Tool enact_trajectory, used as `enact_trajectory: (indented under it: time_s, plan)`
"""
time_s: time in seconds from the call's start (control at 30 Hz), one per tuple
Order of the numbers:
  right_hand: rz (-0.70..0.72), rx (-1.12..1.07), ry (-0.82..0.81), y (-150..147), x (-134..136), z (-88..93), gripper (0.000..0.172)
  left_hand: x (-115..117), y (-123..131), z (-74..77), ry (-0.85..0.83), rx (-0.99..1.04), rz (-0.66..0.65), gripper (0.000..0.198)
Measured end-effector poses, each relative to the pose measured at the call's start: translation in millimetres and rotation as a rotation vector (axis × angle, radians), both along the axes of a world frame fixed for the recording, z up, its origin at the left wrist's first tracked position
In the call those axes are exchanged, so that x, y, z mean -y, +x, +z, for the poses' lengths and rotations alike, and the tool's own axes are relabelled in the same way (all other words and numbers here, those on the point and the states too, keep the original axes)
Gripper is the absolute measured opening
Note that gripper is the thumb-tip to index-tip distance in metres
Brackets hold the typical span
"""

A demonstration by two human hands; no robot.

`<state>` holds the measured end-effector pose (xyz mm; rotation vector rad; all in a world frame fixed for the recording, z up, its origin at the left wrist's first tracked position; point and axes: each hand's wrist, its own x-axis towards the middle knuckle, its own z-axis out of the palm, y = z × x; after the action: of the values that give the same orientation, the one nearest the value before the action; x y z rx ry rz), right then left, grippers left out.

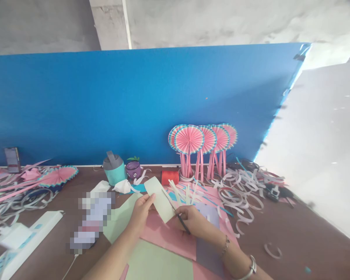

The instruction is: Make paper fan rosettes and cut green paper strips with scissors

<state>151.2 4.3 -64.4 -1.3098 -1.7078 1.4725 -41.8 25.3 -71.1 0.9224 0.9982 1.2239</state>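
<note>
My left hand pinches the lower left edge of a pale green paper strip and holds it up above the table. Closed around a thin dark tool, probably scissors, my right hand has the tip lying across the strip's right side. Below both hands lie sheets of pink paper, light green paper and purple paper on the brown table.
Pink pleated paper fans on sticks stand against a blue board. Curled paper strips litter the right side. A teal bottle, purple container, red spool, white power strip and more fans lie left.
</note>
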Motion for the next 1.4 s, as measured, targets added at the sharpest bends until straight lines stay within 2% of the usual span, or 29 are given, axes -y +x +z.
enact_trajectory:
  time_s: [0.13, 0.33, 0.7, 0.9, 1.1, 1.4]
  plan:
    - [0.001, -0.008, -0.036, -1, 0, -0.6, 0.020, 3, 1, 2.8, -0.022, 0.043, -0.027, 0.041]
    - [-0.019, -0.012, -0.068, -3, -1, -1.4, 0.018, 6, 3, 5.7, -0.042, -0.008, -0.051, 0.043]
    - [-0.026, -0.106, -0.030, -5, -2, -9.9, 0.016, 9, 9, 0.0, -0.041, -0.019, -0.156, 0.040]
    - [-0.032, -0.131, -0.031, -6, -1, -6.7, 0.014, 12, 12, 5.8, -0.065, -0.019, -0.145, 0.044]
    - [-0.061, -0.080, -0.046, -8, 0, -3.6, 0.013, 11, 12, 5.2, -0.067, -0.014, -0.143, 0.045]
    - [-0.096, -0.125, -0.053, -9, 1, -5.3, 0.011, 12, 12, 7.2, -0.071, -0.021, -0.146, 0.045]
